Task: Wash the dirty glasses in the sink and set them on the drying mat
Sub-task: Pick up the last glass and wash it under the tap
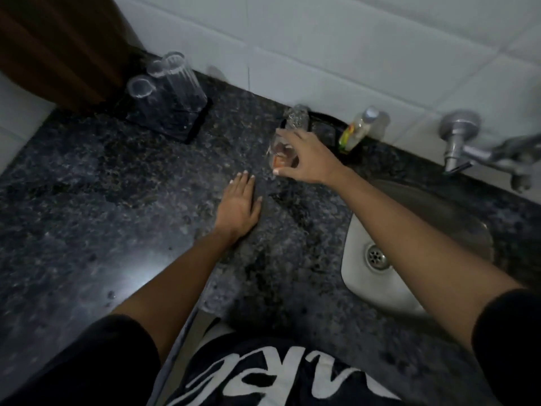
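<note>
Head view, glass (285, 149): clear tumbler with orange residue, on the counter (102, 186) left of the sink (355, 241).
Handling: light, rigid, breakable, likely slick; take it around the wall.
Right hand (307, 159) grip: fingers curled around it.
Left hand (238, 205): flat, empty.
Drying mat (196, 126): three inverted glasses.

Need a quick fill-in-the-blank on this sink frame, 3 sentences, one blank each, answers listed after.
1. The right hand grips a clear ____ above the counter.
2. The left hand lies flat on the dark ____.
3. On the drying mat, the number of glasses standing is ____.

Missing words: glass; counter; three
</note>
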